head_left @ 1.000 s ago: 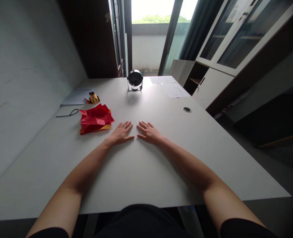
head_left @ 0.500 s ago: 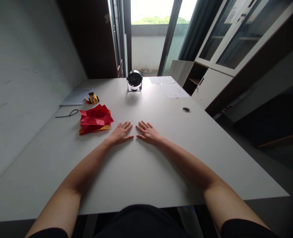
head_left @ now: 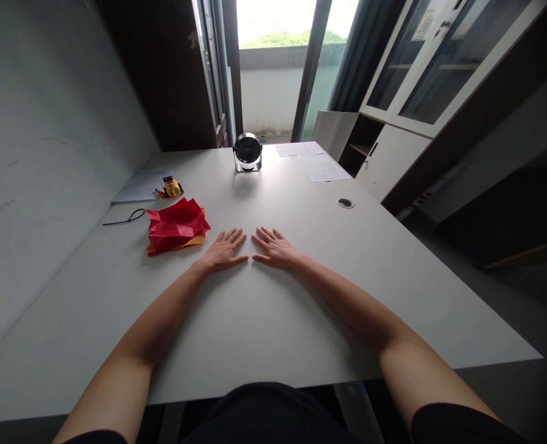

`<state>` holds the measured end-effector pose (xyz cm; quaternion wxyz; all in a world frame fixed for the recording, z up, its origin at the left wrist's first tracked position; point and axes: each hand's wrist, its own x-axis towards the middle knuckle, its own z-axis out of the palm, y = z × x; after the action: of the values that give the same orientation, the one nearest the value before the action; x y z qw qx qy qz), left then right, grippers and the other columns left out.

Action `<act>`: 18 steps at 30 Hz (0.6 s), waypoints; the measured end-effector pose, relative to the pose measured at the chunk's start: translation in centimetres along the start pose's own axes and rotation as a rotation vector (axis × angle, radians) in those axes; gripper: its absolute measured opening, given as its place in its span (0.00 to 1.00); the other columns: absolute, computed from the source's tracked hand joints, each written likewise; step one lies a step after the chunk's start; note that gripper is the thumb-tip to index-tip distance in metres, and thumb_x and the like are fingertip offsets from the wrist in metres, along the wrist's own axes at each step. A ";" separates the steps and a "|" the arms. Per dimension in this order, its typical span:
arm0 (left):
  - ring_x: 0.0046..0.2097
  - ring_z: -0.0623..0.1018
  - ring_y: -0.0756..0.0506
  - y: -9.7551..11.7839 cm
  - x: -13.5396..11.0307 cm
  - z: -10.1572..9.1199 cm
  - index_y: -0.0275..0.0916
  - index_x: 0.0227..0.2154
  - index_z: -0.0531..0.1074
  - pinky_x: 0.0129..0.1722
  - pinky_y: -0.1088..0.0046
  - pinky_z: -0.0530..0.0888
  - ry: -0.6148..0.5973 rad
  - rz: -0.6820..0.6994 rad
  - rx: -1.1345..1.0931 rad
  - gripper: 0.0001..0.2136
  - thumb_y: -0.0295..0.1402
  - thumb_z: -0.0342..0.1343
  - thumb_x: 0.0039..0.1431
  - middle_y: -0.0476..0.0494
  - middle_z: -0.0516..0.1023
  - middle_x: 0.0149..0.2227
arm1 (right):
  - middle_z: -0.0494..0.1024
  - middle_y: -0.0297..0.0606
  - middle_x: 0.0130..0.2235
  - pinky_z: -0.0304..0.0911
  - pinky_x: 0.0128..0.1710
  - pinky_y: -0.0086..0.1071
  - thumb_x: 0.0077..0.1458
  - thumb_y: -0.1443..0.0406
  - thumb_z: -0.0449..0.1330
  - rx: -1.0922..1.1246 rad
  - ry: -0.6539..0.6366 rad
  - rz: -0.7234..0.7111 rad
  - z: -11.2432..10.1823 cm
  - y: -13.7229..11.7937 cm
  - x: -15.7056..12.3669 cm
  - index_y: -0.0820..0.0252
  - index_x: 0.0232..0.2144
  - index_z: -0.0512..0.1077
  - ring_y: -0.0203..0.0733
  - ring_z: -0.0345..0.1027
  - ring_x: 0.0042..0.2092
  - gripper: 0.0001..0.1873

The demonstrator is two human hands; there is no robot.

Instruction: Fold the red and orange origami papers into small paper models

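My left hand [head_left: 224, 250] lies flat on the white table [head_left: 273, 320], palm down, fingers stretched out and holding nothing. My right hand [head_left: 274, 248] lies flat beside it in the same way, thumbs nearly touching. A crumpled stack of red paper over orange sheets [head_left: 176, 226] sits on the table just left of my left hand, a short gap away.
A small round desk fan [head_left: 247, 152] stands at the far middle. A yellow toy-like object [head_left: 172, 186], a sheet of paper [head_left: 142, 185] and a black cord [head_left: 126, 217] lie at the far left by the wall. More papers [head_left: 317, 163] and a cable hole [head_left: 345, 203] are to the right.
Both hands stay flat and still. The view has shifted slightly, so everything sits a little further left in frame.
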<state>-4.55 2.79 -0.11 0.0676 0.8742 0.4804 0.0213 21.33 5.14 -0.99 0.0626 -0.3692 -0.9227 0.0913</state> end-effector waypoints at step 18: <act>0.64 0.64 0.35 -2.5 -1.1 -2.5 0.42 0.58 0.69 0.66 0.50 0.57 0.558 -0.505 0.032 0.20 0.37 0.46 0.66 0.39 0.69 0.61 | 0.53 0.42 0.71 0.39 0.71 0.50 0.65 0.42 0.46 0.017 0.058 0.004 -0.3 0.2 -0.4 0.51 0.68 0.57 0.52 0.42 0.72 0.37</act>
<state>-7.53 3.44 2.06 -0.0765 0.6896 0.6811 0.2338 21.80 5.09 -0.81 0.0924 -0.3730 -0.9190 0.0886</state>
